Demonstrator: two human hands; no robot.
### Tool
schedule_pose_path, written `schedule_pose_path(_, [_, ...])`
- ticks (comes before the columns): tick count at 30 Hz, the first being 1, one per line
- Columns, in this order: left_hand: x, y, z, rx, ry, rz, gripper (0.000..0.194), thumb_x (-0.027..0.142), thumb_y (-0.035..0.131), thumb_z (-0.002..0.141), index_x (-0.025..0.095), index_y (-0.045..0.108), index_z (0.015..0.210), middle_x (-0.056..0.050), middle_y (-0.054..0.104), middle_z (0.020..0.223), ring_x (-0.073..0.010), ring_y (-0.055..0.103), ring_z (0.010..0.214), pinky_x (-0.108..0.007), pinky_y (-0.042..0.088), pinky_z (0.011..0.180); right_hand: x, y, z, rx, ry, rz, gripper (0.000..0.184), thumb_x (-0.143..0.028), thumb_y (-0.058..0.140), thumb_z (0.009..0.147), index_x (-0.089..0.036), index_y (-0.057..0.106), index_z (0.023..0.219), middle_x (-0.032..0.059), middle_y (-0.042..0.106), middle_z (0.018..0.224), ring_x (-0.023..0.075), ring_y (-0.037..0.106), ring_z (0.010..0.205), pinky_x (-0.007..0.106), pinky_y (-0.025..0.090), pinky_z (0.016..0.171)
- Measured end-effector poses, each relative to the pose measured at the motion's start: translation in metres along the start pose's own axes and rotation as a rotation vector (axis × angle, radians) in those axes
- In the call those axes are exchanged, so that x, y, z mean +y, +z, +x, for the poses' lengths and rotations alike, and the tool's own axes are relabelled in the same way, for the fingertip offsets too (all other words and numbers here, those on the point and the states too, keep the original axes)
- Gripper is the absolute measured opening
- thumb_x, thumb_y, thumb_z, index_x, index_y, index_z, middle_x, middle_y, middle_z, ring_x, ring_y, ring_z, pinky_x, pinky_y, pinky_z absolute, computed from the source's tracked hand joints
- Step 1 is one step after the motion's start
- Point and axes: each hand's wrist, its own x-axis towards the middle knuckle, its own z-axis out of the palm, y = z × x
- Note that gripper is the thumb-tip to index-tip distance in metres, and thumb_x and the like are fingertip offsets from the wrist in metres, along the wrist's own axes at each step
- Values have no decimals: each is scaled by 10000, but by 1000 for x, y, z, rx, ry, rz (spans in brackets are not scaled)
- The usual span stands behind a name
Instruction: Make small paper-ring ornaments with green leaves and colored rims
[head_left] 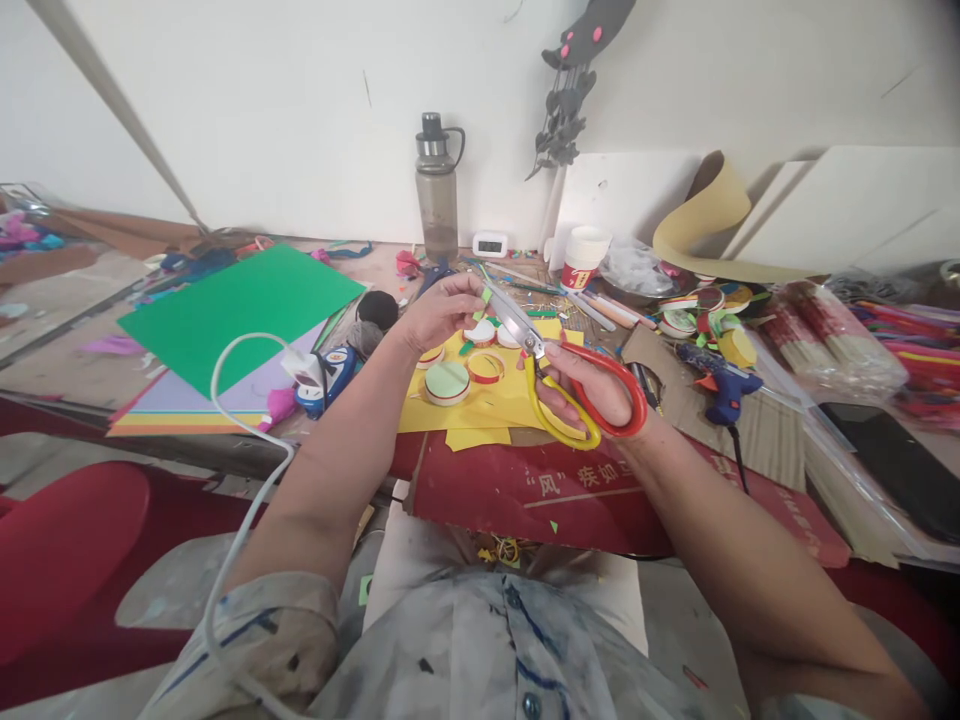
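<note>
My right hand (592,385) is closed round the handles of scissors (517,322), one loop red and the other yellow. Their blades point up and left, toward my left hand (448,307). Between the fingertips of that hand is a small green paper piece (487,296), right at the blade tips. Below the hands, yellow paper (420,412) lies on the table. On it sit a round box with a pale green top (448,382) and a yellow ring with a red band (486,368). White round pieces (480,332) are partly hidden behind the hands.
Green sheets (247,310) lie at left beside a power strip (326,380) with a white cable. A bottle (436,195), small clock (490,244) and paper cup (584,258) stand along the wall. A glue gun (731,392) rests on cardboard at right, near a phone (892,465).
</note>
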Motion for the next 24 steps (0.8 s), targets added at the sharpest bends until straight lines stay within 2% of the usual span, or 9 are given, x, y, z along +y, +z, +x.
schedule_pose_path(4, [1,3,0,-15,-27,39,323,250,879,634,150,615,792,-15,722,719,-29,511,513,-152,358,499,0,-4,-1,95,-54,-72,605,-862,618,849,-279,461,835,-88,429,466,104,308,313,259,225,323])
schedule_pose_path(6, [0,4,1,15,-53,40,314,252,882,657,149,616,790,-5,702,693,-17,462,479,-153,321,474,-1,-11,-1,234,-123,-169,592,-861,574,887,-278,481,849,-86,418,476,109,328,330,262,256,355])
schedule_pose_path(8, [-3,3,4,58,-65,40,303,253,889,682,146,622,779,13,663,660,-12,435,464,-154,297,457,1,-21,2,437,-162,-328,565,-834,561,922,-275,506,866,-64,475,525,128,410,374,270,323,401])
schedule_pose_path(10, [-7,2,7,103,-70,40,278,240,892,707,140,640,769,43,593,611,-12,432,463,-152,294,453,4,-32,6,641,-123,-559,507,-768,583,953,-264,563,910,-8,599,626,179,560,480,299,425,479])
schedule_pose_path(13, [-10,5,9,168,-99,58,229,223,871,772,135,660,751,64,508,553,-14,426,462,-147,296,454,12,-45,15,828,-6,-963,366,-548,619,1011,-202,672,1119,135,773,925,296,751,850,374,554,719])
schedule_pose_path(15, [-11,10,9,193,-130,80,212,210,856,806,134,667,746,60,505,538,-19,430,463,-150,297,453,18,-48,20,841,105,-1144,368,-426,617,1024,-158,667,1273,200,791,1103,346,762,1044,408,562,847])
schedule_pose_path(18, [-10,22,7,199,-158,68,199,170,870,794,134,677,761,53,534,553,-33,474,479,-159,317,456,24,-44,25,768,232,-1286,437,-359,611,1028,-118,616,1393,233,777,1206,371,751,1137,427,546,931])
schedule_pose_path(22, [-10,33,4,184,-180,36,207,149,902,754,128,695,757,56,522,542,-31,458,466,-163,320,452,27,-39,26,684,308,-1398,446,-300,570,1033,-43,598,1396,291,744,1250,387,721,1165,434,523,949])
schedule_pose_path(24, [-12,36,4,157,-187,38,180,149,891,766,121,714,760,57,502,525,-25,427,453,-163,292,450,27,-38,24,644,304,-1481,418,-303,554,1036,-37,649,1344,306,730,1245,400,690,1181,466,504,984])
